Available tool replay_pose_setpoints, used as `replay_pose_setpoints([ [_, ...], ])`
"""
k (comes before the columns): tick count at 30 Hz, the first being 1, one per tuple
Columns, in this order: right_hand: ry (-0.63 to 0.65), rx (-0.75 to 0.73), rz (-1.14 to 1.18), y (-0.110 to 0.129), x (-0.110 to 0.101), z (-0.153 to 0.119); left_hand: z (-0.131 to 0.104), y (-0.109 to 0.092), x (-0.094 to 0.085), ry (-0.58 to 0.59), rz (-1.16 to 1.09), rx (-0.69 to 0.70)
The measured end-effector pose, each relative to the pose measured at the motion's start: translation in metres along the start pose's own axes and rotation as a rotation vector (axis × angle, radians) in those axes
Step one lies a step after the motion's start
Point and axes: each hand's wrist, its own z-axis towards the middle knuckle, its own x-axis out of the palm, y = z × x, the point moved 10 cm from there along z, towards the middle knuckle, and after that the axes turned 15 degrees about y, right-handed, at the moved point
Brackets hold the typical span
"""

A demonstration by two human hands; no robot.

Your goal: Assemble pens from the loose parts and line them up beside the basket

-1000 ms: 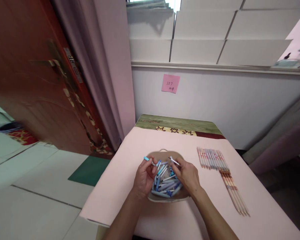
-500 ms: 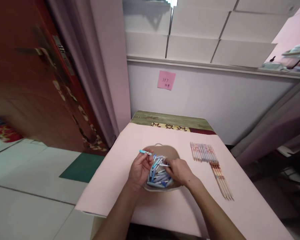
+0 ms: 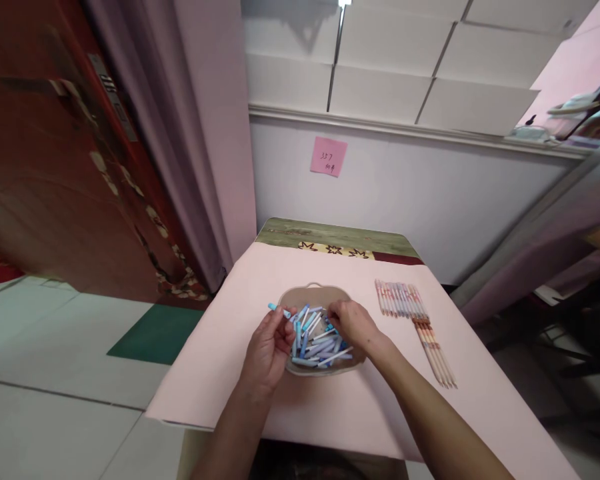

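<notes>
My left hand (image 3: 269,347) is at the left side of a beige basket (image 3: 291,295) and pinches a small light-blue pen cap (image 3: 279,311) between thumb and fingertips. Inside the basket lies a jumble of blue, lilac and white pen parts (image 3: 321,348), caps and thin white sticks among them. My right hand (image 3: 353,325) reaches over the basket's right side with its fingers bent together and pointing down. What its fingertips hold, if anything, is hidden.
A row of pale pens (image 3: 401,299) lies right of the basket, with several more pens (image 3: 436,353) in line below it. The pink-covered table (image 3: 215,353) ends in a green strip by the wall. A red door (image 3: 45,167) stands to the left.
My left hand, still pinching the cap, has shifted slightly left and down. My right hand has moved up towards the basket's back, uncovering more pen parts. The camera view has shifted a little.
</notes>
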Motion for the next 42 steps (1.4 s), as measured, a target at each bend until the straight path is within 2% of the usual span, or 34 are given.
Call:
replay_pose_setpoints([
  [3,0.005,0.02,0.003,-0.007,-0.001,0.017,-0.002,0.0,0.001,-0.006,-0.025,0.001],
  [8,-0.008,0.062,-0.038,-0.02,-0.01,0.028,-0.002,0.003,0.0,-0.017,-0.07,-0.01],
  [13,0.081,-0.009,-0.095,-0.012,0.005,0.031,-0.003,0.005,0.004,-0.001,-0.044,-0.02],
  [18,0.077,-0.001,-0.142,-0.011,0.01,0.03,-0.004,0.008,0.006,0.009,-0.029,-0.041],
  [24,0.113,-0.059,-0.157,0.0,0.015,0.033,-0.004,0.012,0.003,0.01,-0.022,-0.064],
  [32,0.117,-0.016,-0.131,0.008,0.028,0.047,-0.003,0.013,0.005,0.034,0.016,-0.057],
  [42,0.153,0.082,-0.085,0.004,0.029,0.061,-0.004,0.013,0.007,0.028,0.018,-0.07],
])
